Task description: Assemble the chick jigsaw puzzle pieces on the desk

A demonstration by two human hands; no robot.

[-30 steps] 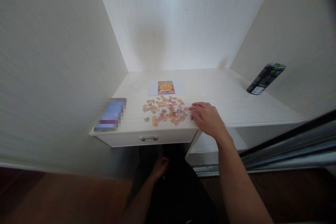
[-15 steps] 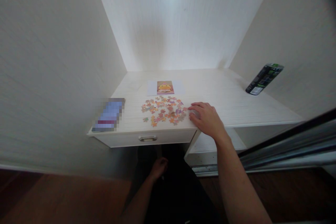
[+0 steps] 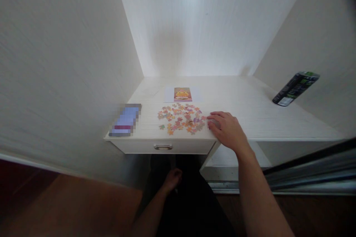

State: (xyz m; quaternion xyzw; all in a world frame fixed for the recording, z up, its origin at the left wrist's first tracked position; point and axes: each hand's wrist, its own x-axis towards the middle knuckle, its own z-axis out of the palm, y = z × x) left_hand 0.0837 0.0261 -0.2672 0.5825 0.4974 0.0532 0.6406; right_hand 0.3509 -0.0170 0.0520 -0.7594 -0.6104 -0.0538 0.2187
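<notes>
A loose spread of small jigsaw puzzle pieces (image 3: 182, 118) in orange, pink, yellow and purple lies on the white desk top. My right hand (image 3: 226, 127) rests on the desk at the right edge of this spread. Its thumb and fingers are apart, and the fingertips come close to the outermost pieces; whether they touch one, I cannot tell. Down in my lap, below the desk edge, my left hand (image 3: 172, 178) is loosely closed, its palm hidden in dim light. Behind the pieces lies a picture card (image 3: 183, 94) showing a yellow figure, on a pale sheet.
A phone-like device (image 3: 126, 119), blurred out, lies at the desk's left front corner. Toward the right wall stands a dark drinks can (image 3: 294, 89). A drawer with a metal handle (image 3: 163, 147) is under the desk top (image 3: 236, 92); panels enclose the left, back and right.
The camera has turned slightly left, so everything appears shifted to the right. My hands and the puzzle pieces show no clear movement of their own.
</notes>
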